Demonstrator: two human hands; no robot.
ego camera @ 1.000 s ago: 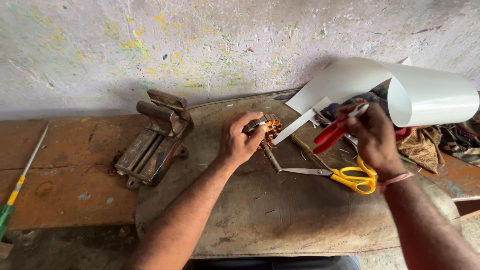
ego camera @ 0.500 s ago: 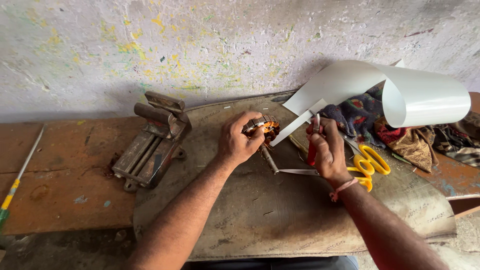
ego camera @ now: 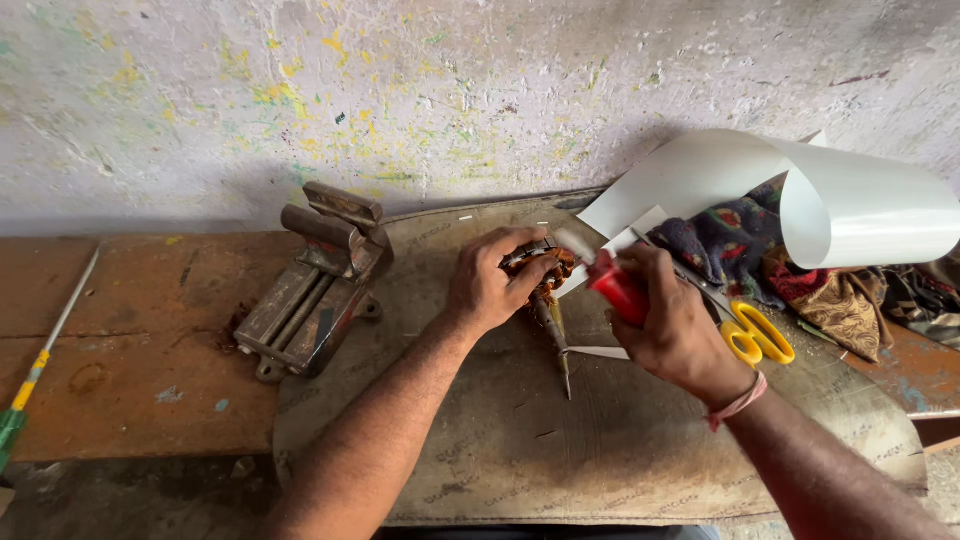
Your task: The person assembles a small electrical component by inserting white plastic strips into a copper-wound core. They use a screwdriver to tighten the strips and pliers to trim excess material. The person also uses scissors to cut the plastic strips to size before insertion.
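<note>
My left hand grips a small motor armature with copper windings, its steel shaft pointing down toward me on a worn grey mat. My right hand is closed around a red-handled tool, whose tip is blurred and sits right beside the armature. A thin white strip of paper lies under my right hand.
A rusty bench vise lies left of the mat on the reddish workbench. Yellow-handled scissors rest to the right, by a curled white sheet and patterned cloth. A long screwdriver lies far left.
My right hand has come in from the right by the scissors and cloth, carrying the red-handled tool up to the armature. My left hand has kept hold of the armature.
</note>
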